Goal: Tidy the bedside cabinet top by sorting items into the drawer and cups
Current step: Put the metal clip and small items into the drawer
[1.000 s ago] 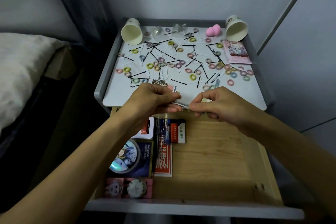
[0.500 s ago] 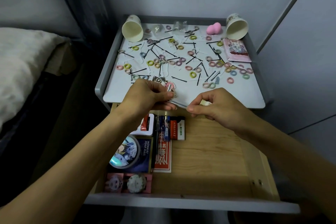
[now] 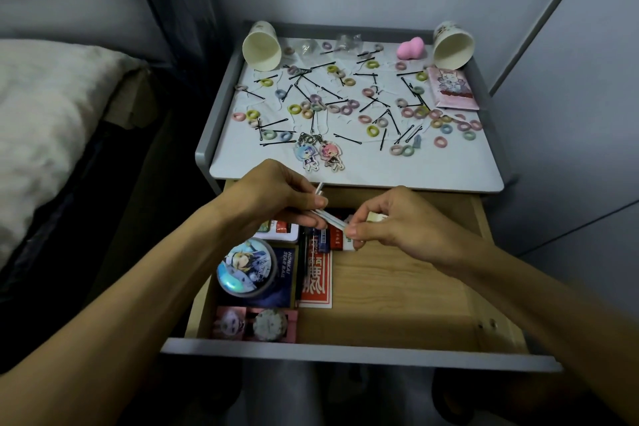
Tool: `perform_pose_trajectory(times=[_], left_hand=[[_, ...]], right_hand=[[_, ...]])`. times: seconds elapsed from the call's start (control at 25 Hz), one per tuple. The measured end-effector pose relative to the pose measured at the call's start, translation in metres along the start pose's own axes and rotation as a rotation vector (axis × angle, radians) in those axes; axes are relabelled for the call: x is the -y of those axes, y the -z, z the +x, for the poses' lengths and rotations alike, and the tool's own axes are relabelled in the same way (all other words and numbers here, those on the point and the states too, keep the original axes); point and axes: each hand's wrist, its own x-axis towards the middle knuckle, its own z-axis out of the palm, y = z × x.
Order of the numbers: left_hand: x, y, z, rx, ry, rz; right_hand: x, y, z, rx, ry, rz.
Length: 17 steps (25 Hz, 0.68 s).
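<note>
My left hand (image 3: pixel 276 194) and my right hand (image 3: pixel 387 221) pinch the two ends of a thin flat white packet (image 3: pixel 328 216) over the back of the open wooden drawer (image 3: pixel 397 294). The right hand also holds a small pale object (image 3: pixel 377 217). The drawer holds a round tin (image 3: pixel 247 268), a red card box (image 3: pixel 316 284), batteries (image 3: pixel 320 240) and a pink watch card (image 3: pixel 257 323). On the white cabinet top (image 3: pixel 449 169) lie many coloured hair ties, black hairpins and two figure keychains (image 3: pixel 320 154). Two paper cups (image 3: pixel 261 47) (image 3: pixel 453 45) lie tipped at the back corners.
A pink sponge (image 3: pixel 410 49) and a pink packet (image 3: pixel 451 88) sit at the back right of the top. A bed with a pale pillow (image 3: pixel 45 114) stands to the left, a wall panel to the right. The drawer's grey front (image 3: pixel 345 353) juts toward me.
Both hands with the packet have come down from the cabinet top's front edge to over the drawer. The two keychains, hidden behind the left hand before, now show.
</note>
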Motion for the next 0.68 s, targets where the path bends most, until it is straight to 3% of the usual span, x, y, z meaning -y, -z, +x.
perform_pose_trajectory(times=[0.16, 0.28, 0.36, 0.52, 0.68], left_hand=[[0.019, 0.007, -0.003, -0.039, -0.033, 0.187], [0.043, 0.031, 0.001, -0.385, -0.074, 0.874], [0.054, 0.045, 0.0, -0.509, -0.008, 1.123], [0.058, 0.042, 0.006, -0.374, 0.105, 1.063], [0.055, 0.036, 0.011, -0.355, 0.092, 1.026]], right_hand=[[-0.023, -0.016, -0.001, 0.056, -0.183, 0.183], [-0.058, -0.02, -0.005, 0.035, -0.366, 0.252], [-0.083, -0.017, 0.0, -0.062, -0.496, 0.381], [-0.11, -0.026, 0.019, -0.292, -0.679, 0.515], [-0.108, -0.042, 0.035, -0.428, -0.688, 0.473]])
